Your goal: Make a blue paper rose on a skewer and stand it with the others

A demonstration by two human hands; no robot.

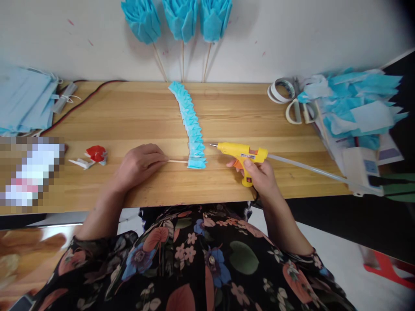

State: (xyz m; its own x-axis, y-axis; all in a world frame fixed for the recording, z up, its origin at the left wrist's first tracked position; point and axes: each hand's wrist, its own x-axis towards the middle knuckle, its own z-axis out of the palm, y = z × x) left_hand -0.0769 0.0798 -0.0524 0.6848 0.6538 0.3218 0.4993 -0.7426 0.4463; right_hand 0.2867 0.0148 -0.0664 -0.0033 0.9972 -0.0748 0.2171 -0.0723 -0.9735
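Observation:
My left hand (141,164) rests on the wooden table, its fingers pinched on a thin wooden stick (177,161). The stick's far end meets the near end of a pleated light-blue strip (191,125), which lies in a slight curve toward the wall. In my right hand (257,172) is a yellow hot glue gun (241,153), with a finger at its orange trigger. A long clear glue stick (308,168) comes out of the gun's back. Its metal nozzle points left, just right of the strip and apart from it.
Three blue fabric flowers (180,19) on sticks lean against the wall. Flat blue masks (27,101) and a blurred-out phone (34,172) lie left, near a red wrapper (96,154). Tape rolls (281,90), scissors (300,112) and a blue fabric pile (359,103) are at right.

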